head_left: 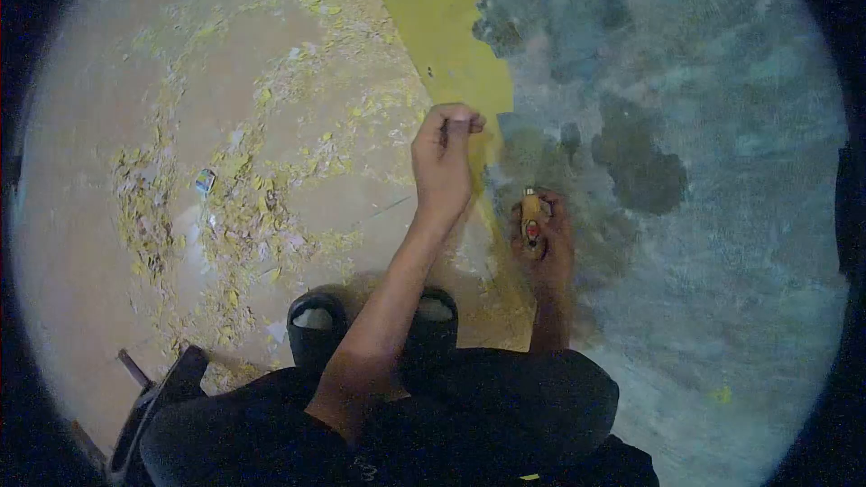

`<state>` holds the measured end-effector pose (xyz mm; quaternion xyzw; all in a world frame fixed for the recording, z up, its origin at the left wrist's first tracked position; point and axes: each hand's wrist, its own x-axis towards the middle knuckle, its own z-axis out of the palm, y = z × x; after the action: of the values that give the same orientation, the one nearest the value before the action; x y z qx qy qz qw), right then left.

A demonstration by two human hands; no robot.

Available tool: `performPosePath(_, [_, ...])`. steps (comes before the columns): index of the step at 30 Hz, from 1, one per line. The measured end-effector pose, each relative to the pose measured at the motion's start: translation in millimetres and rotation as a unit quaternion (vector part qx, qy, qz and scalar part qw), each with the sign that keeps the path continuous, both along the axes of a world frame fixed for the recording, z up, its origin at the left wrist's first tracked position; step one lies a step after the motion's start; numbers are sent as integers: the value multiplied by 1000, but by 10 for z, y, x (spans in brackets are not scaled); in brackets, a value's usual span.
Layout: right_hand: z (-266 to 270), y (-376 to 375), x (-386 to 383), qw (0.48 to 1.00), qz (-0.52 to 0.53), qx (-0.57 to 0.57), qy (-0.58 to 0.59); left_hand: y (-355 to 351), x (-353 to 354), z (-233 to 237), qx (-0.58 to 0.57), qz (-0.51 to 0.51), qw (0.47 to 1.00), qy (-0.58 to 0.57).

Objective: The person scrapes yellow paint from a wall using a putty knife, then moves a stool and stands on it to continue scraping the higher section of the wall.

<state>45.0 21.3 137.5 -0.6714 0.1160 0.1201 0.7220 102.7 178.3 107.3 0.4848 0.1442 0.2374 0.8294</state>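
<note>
My left hand (pixel 444 162) is raised in a closed fist, knuckles up, against the lower edge of a yellow painted strip (pixel 433 27). Whether anything is pinched in its fingers cannot be made out. My right hand (pixel 544 243) is lower and to the right, resting on the grey mottled surface (pixel 704 126). It grips a small yellow-orange tool (pixel 531 216) with a red spot on its body. The two hands are about a hand's width apart.
Yellow paint flakes (pixel 244 207) lie scattered over the tan floor on the left, with a small blue-and-white object (pixel 206 182) among them. My black shoes (pixel 316 320) and dark trousers fill the bottom. A dark handled object (pixel 153 392) lies at the lower left.
</note>
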Motion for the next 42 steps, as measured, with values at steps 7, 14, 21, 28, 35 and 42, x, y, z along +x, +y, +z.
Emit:
performPosePath(7, [180,339,153,995,81,15,-49,178,230,204,-85,26,994,-60])
performPosePath(14, [106,133,153,995,74,27,-53,149,378,280,-134,49,984,-109])
performPosePath(21, [161,-119,243,990,134,16,-36,-9,443,530,-342,25,931,-122])
performPosePath(28, [229,-277,218,981,193,4,30,125,398,480,-462,-93,831,-296])
performPosePath(35, [518,219,254,986,114,-112,-36,548,130,521,-539,-153,712,-423])
performPosePath(42, [966,548,429,965,116,-202,-121,919,84,397,-567,-252,563,-546])
